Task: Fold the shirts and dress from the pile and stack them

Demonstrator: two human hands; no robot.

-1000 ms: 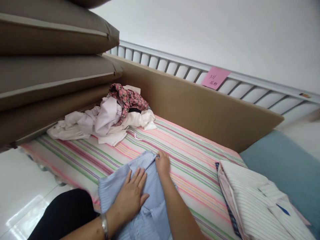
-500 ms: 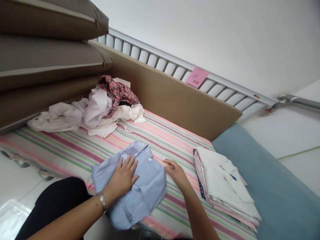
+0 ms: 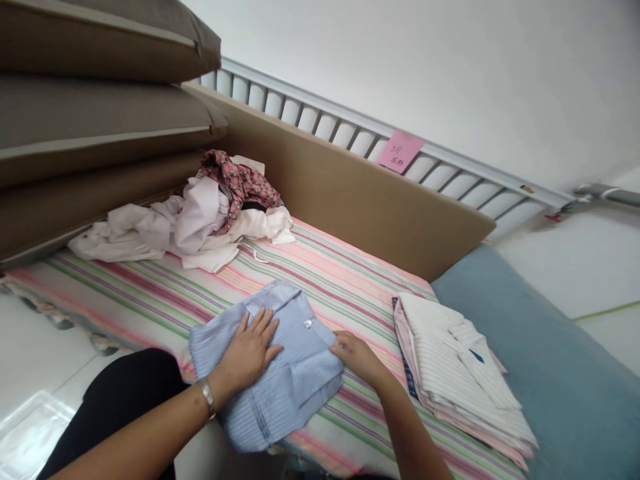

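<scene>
A folded light blue striped shirt lies on the striped sheet near the front edge. My left hand rests flat on its left half, fingers spread. My right hand touches the shirt's right edge with curled fingers tucked at the fabric. To the right sits a stack of folded striped shirts, a white one on top.
A heap of unfolded white and pink-patterned clothes lies at the back left, below stacked brown cushions. A brown board and white railing with a pink note run behind. A blue mattress shows on the right.
My right hand moved from the shirt's collar to its right edge. The shirt got folded shorter. The view shifted to the right, and the folded stack came into fuller view.
</scene>
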